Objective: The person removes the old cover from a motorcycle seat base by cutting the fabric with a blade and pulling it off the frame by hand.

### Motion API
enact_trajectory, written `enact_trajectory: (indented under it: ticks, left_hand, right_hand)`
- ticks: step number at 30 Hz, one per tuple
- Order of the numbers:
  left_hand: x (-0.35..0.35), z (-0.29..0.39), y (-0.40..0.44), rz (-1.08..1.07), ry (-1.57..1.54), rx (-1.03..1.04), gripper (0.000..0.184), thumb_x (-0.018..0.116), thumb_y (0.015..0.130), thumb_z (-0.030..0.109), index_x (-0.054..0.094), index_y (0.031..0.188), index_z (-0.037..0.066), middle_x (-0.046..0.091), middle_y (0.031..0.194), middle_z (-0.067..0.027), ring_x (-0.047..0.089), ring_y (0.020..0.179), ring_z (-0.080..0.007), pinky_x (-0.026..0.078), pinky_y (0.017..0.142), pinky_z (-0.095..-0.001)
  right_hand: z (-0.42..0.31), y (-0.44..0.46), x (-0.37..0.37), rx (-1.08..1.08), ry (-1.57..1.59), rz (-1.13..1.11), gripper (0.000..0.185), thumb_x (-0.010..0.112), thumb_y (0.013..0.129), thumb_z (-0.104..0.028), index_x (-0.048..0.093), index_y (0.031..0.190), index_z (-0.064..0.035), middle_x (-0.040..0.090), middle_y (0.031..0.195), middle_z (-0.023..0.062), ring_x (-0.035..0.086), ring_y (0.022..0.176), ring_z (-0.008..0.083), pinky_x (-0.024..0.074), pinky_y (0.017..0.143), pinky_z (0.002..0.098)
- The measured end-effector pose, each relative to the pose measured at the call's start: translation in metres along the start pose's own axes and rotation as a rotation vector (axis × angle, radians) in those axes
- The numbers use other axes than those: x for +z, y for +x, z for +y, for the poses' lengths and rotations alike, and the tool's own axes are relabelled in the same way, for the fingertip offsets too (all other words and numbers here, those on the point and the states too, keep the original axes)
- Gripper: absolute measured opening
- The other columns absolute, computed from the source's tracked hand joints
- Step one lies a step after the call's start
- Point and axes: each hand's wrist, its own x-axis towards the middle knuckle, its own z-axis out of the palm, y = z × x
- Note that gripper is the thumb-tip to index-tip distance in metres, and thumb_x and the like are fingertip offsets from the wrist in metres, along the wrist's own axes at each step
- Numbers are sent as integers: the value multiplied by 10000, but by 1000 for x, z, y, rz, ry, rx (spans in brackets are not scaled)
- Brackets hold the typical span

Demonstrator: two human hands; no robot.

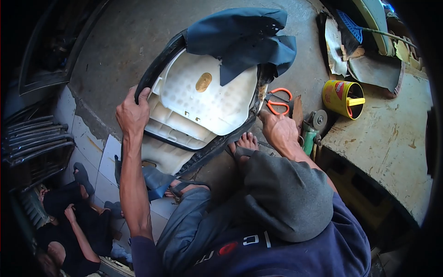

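- The left hand (133, 111) is gripping the black edge of an upturned seat (207, 104), white underside showing.
- The right hand (280, 131) is curling at the seat's opposite edge; whether it is holding anything, I cannot tell.
- The seat is lying on the floor before the person's feet, a dark blue sheet (240, 39) draping over its far end.
- Orange-handled scissors (280, 100) and a green grinder (314, 129) are lying near the right hand.
- A yellow can (334, 94) is showing a red label, its lettering unclear.
- The dark shirt (286, 258) is bearing pale letters, partly hidden.
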Motion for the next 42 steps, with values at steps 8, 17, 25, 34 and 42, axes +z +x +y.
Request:
enact_trajectory:
  ticks: [8,17,25,34,42]
  left_hand:
    - [8,-8,5,10,-2,17,373,610,937,479,715,1143,186,723,896,-209,690,886,-444,535,771,-497]
    - [6,-2,7,-37,7,-59,404,604,941,501,706,1174,188,724,932,-215,685,929,-442,530,815,-484]
    - [1,-8,-5,-64,23,-44,404,619,925,503,711,1177,202,726,947,-211,684,942,-443,533,819,-489]
    - [5,-6,8,-35,8,-45,412,605,933,507,703,1187,198,724,946,-217,683,941,-444,532,820,-489]
    - [1,-3,6,-26,1,-34,407,613,930,505,708,1176,195,725,948,-213,684,948,-441,532,827,-486]
  right_hand:
    - [20,19,24,242,726,-202,274,596,978,-337,731,1071,-118,696,815,221,683,718,412,504,620,505]
    - [-7,-5,1,18,39,-42,279,533,955,-228,716,1143,-136,684,800,274,713,779,379,547,689,480]
    - [4,-12,-4,-7,178,-9,257,572,954,-259,733,1133,-168,710,851,257,722,794,397,553,656,474]
    - [-5,-3,10,79,192,-83,257,583,930,-237,724,1051,-60,708,908,260,714,878,400,549,740,505]
    - [-13,-13,-16,-47,-40,-22,224,549,901,-151,696,1050,-71,712,830,218,719,777,375,551,669,507]
